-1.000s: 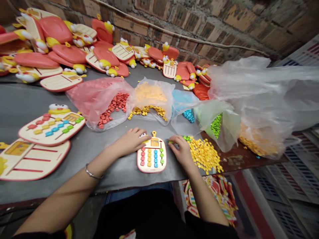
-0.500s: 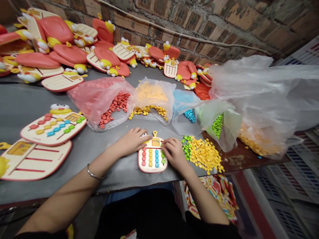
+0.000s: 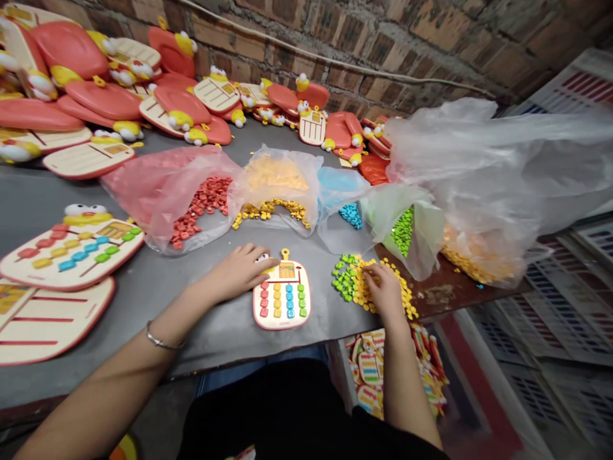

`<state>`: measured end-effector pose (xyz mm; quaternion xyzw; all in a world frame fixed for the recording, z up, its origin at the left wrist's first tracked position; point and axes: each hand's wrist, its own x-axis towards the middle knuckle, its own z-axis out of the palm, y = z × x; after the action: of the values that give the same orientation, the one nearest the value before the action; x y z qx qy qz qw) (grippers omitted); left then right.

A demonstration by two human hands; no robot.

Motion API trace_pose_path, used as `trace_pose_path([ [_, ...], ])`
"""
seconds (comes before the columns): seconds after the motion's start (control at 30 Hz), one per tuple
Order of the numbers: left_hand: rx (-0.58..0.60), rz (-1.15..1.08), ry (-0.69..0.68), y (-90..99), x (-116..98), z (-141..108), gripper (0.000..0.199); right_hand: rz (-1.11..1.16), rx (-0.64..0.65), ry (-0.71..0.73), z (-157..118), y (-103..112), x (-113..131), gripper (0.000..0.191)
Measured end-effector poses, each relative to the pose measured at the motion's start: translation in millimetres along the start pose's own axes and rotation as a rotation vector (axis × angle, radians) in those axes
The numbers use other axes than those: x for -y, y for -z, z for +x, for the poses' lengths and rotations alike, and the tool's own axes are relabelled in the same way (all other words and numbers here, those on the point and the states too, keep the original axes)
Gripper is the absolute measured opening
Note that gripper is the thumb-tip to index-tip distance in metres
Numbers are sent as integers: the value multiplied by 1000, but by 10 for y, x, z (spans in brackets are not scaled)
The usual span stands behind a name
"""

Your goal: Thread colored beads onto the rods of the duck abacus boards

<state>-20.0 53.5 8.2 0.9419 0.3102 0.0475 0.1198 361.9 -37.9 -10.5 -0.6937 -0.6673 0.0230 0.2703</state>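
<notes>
Wall: rough old brick wall (image 3: pixel 335 38), uneven red-brn w/ patchy mortar, runs along back of table.
Cable: thin pale cable (image 3: pixel 330 62) strung across bricks, sagging slightly L to R.
Furniture: long work table w/ dark grey top (image 3: pixel 29 191), worn rusty-brn patch (image 3: pixel 445 300) at R end.
Storage: white plastic crates (image 3: pixel 541 338) w/ slatted sides, stacked low at R.
Floor: dark grey floor (image 3: pixel 158 421), red strip (image 3: pixel 479 396) near crates.
Light: soft, warm, even on bricks.

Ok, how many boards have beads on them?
2. One board sits by your left hand; the other board lies further left. Some in the pile may be hidden.
</notes>
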Motion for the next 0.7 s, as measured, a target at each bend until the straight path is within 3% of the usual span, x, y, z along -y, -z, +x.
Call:
trace_pose_path([
  [0.1, 10, -7, 6, 15, -7, 0, 35, -100, 74, 23, 56, -62, -12, 17],
  [0.23, 13, -13, 6, 19, -1, -1, 35, -164, 81, 50, 79, -107, 22, 15],
  [0.47, 21, -18, 6, 40, -9, -3, 36, -108, -40, 62, 12, -136, 32, 16],
  [0.6, 15, -31, 15, 48, -14, -3, 35, 87, -166, 22, -98, -133, 310, 16],
  [0.7, 19, -30, 14, 47, -15, -3, 36, 268, -104, 92, -229, -193, 660, 13],
])
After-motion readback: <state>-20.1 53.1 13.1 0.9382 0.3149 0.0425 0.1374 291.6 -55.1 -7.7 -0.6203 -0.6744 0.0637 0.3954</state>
